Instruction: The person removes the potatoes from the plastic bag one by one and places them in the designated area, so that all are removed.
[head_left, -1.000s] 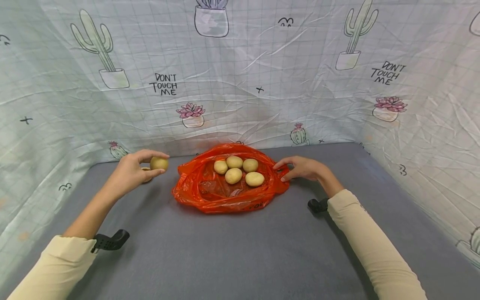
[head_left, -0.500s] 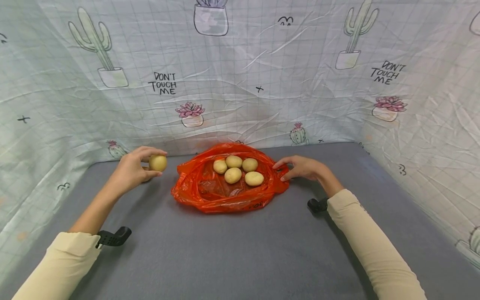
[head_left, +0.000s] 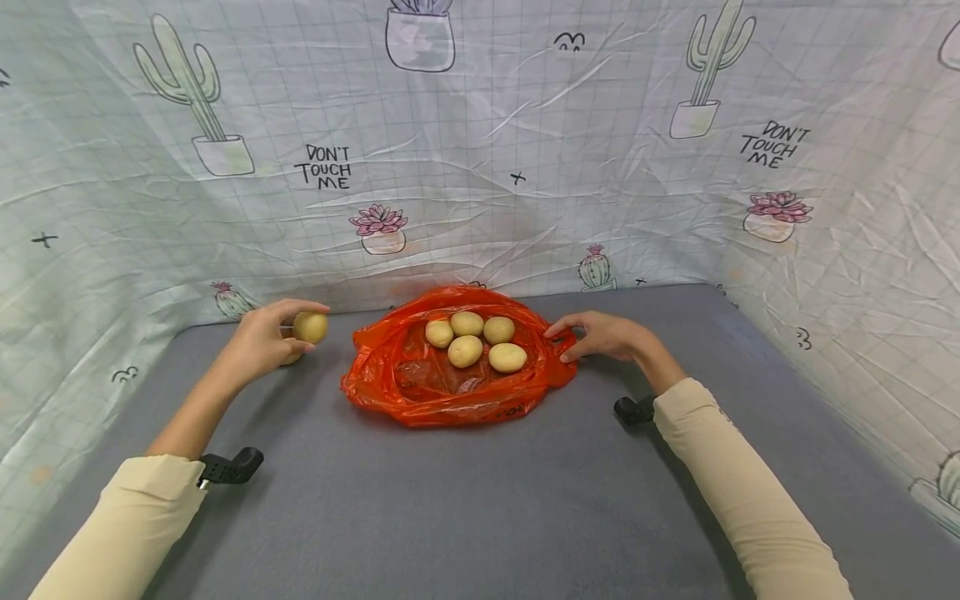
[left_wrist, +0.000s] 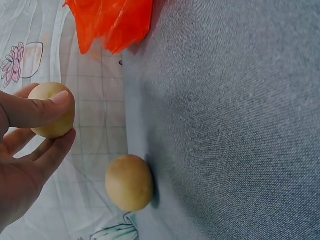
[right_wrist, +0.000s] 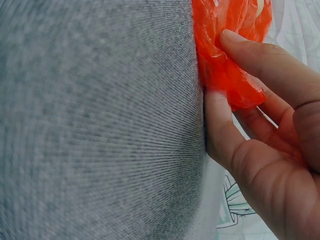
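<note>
My left hand [head_left: 262, 340] pinches a yellow potato [left_wrist: 52, 110] between thumb and fingers, held above the table to the left of a red plastic bag [head_left: 420, 410]. A second potato [left_wrist: 129, 183] rests on the table below that hand; in the head view the hand mostly hides it. The bag lies spread with its mouth wide, and several potatoes [head_left: 465, 351] sit inside, towards its back and right. At the bag's right end, my right hand [head_left: 603, 335] holds the gathered plastic edge [right_wrist: 235, 82] between its thumb and fingers.
A grey cloth-covered table [head_left: 450, 508] lies beneath everything. Behind it and along the sides hangs a pale curtain [head_left: 480, 200] printed with cacti, close behind the bag. Each wrist carries a black camera mount [head_left: 234, 467].
My left hand has shifted slightly, with the potato turning a little in its fingers, and the left forearm has swung slightly right. My right hand and the bag stay in place.
</note>
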